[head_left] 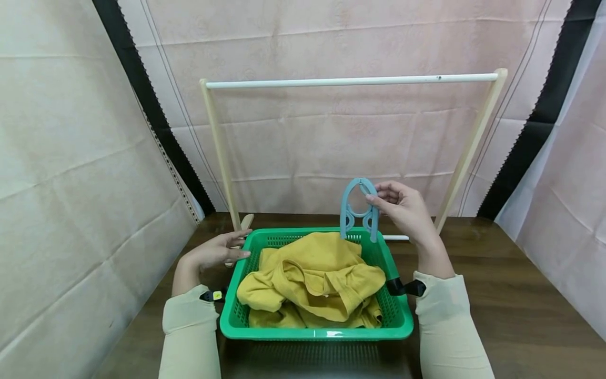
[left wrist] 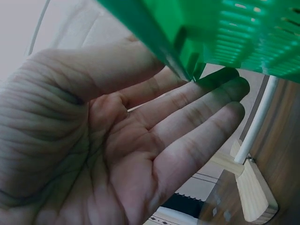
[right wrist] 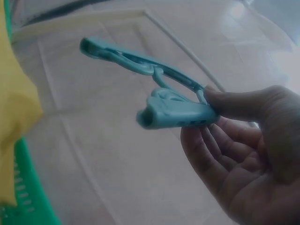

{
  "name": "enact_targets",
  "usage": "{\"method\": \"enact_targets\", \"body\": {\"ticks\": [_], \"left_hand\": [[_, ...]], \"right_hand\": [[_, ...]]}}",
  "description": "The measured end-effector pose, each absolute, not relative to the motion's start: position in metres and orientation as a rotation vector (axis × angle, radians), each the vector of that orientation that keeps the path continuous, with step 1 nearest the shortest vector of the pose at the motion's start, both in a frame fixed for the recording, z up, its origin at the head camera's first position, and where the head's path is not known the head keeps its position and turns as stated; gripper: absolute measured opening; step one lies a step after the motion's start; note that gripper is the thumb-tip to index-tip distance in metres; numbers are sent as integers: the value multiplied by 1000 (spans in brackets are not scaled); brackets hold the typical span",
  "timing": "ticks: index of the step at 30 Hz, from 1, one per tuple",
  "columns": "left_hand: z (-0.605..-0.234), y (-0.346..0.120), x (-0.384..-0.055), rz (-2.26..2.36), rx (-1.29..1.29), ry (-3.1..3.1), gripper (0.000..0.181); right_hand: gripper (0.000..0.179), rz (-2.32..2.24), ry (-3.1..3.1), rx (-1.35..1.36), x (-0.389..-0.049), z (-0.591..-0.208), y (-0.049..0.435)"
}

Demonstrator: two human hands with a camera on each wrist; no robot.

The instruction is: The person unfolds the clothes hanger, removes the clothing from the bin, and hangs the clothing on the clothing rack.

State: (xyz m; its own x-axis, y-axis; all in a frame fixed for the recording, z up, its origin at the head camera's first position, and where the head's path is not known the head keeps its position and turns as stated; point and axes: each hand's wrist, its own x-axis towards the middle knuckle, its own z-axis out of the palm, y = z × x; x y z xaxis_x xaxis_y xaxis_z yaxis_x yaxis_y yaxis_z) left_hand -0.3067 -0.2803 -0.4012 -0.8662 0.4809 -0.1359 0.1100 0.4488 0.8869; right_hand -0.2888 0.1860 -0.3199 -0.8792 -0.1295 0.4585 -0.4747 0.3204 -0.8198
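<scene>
My right hand (head_left: 397,208) holds a light-blue plastic clothes peg (head_left: 372,221) above the back right of a green basket (head_left: 312,333). Thumb and fingertips pinch one side of the peg, whose two long legs point down in the head view. Between those legs are curved inner loops. A crumpled yellow garment (head_left: 307,279) with an open neckline fills much of the basket. At the basket's back left corner, my left hand (head_left: 220,250) rests against the rim. Its thumb and forefinger touch the edge, while the other fingers (left wrist: 201,140) stretch out nearly straight below it.
Behind the basket stands a rack with a white top bar (head_left: 350,82) and pale wooden posts (head_left: 220,152). A wooden foot (left wrist: 255,192) of the rack is near my left hand. The dark wooden table (head_left: 497,284) is bordered by pale fabric walls (head_left: 85,158).
</scene>
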Motion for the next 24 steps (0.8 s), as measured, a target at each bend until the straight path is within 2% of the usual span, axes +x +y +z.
{"method": "enact_targets", "body": {"ticks": [8,17,24], "left_hand": [[-393,-281,-300,1278,510,2429,74],[-342,-283,-265,1178,567,2704,67],[-324,-265,-253,1252,691,2755,57]], "right_hand": [[33,1574,-2269,595,-282,-317,178],[32,1637,-2229,632,-274,-311,178],[32,1648,-2220,638,-270,-309,178]]}}
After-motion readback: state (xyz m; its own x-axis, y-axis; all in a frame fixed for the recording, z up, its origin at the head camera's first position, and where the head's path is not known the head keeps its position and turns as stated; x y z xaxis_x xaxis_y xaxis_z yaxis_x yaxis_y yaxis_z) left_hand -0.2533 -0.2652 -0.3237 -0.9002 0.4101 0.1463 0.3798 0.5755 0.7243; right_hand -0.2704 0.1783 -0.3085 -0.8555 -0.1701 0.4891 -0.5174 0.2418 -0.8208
